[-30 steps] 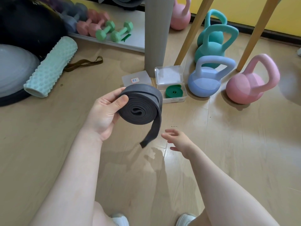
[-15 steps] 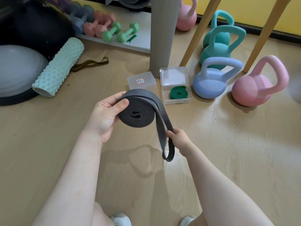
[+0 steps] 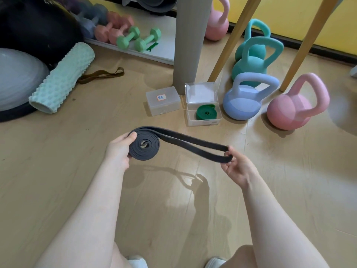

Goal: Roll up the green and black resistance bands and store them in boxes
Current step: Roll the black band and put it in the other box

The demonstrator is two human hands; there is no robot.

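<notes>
The black band [image 3: 154,147] was held above the wooden floor [image 3: 58,171], in front of the open box [image 3: 202,105], which serves here as the landmark. The left hand [image 3: 119,151] gripped the rolled part, thumb laid over the top edge of the coil; its fingers were hidden behind the coil, so how they lay could not be told. The right hand [image 3: 237,167] pinched the far loop end of the band between thumb and fingers, and two strands ran stretched between the hands. The end of the loop was partly covered by the fingertips.

The green band [image 3: 206,112] lay rolled inside the open box, whose clear lid stood up behind it. Just left of that box sat a closed box [image 3: 163,100] with a small label on its lid; the writing was too small to read, and its contents could not be made out through the cloudy plastic.

Right of the open box stood a blue kettlebell [image 3: 245,101], nearly touching it, then a pink kettlebell [image 3: 295,107]. Behind the blue one were two teal kettlebells [image 3: 253,59], the rear one partly hidden by the front one. A grey post [image 3: 190,41] rose just behind the boxes, cut off at the top. Far left of the boxes lay a foam roller [image 3: 63,78] against a grey dome [image 3: 17,80], itself cut off by the frame edge. Green dumbbells [image 3: 138,38] lay beyond, with blurred pink and grey ones further back. Shoe tips showed at the bottom edge.
</notes>
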